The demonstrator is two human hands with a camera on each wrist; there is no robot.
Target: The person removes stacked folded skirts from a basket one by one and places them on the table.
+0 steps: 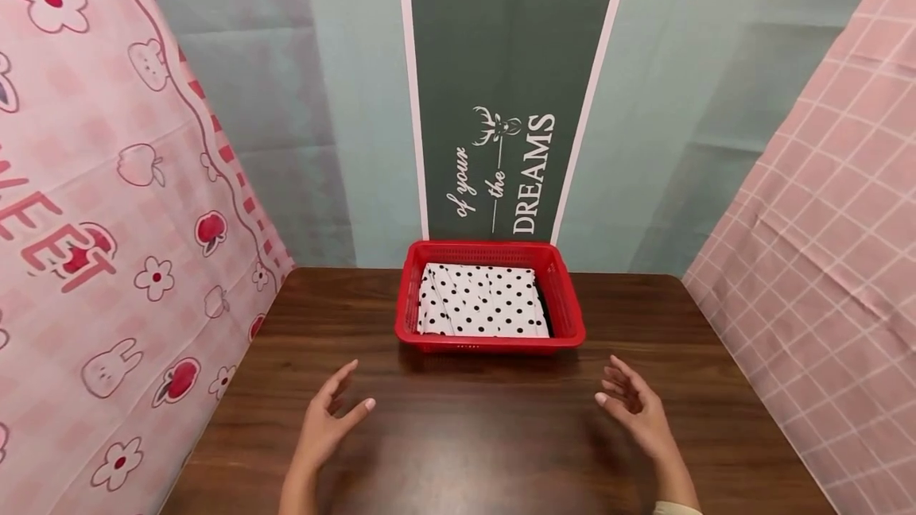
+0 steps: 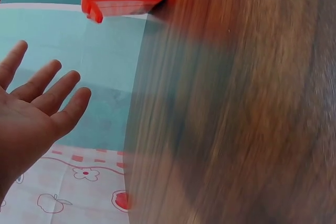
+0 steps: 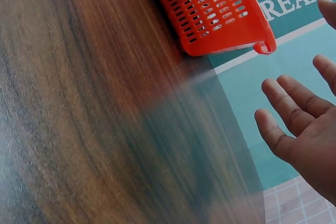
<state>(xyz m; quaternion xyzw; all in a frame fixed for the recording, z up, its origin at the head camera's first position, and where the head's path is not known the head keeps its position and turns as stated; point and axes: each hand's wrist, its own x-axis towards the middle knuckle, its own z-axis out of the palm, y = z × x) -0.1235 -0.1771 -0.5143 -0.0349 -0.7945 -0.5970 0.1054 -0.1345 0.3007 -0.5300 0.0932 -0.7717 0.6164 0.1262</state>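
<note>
A red plastic basket (image 1: 490, 342) with slotted walls stands at the back middle of the table. Inside it lies folded white cloth with black polka dots (image 1: 483, 300), with something black showing along its right side. My left hand (image 1: 325, 424) is held over the table, front left of the basket, fingers relaxed and apart from it. On the other side, my right hand (image 1: 640, 412) hovers front right of the basket with loosely bent fingers and nothing in them. Both wrist views show the basket's slotted wall (image 3: 210, 14) beyond the spread fingers.
The brown wooden table (image 1: 472, 435) reaches back to a green and teal curtain (image 1: 501, 46) with white lettering. Pink printed cloth (image 1: 107, 181) hangs along the left edge, and a pink checked cloth (image 1: 823, 261) along the right.
</note>
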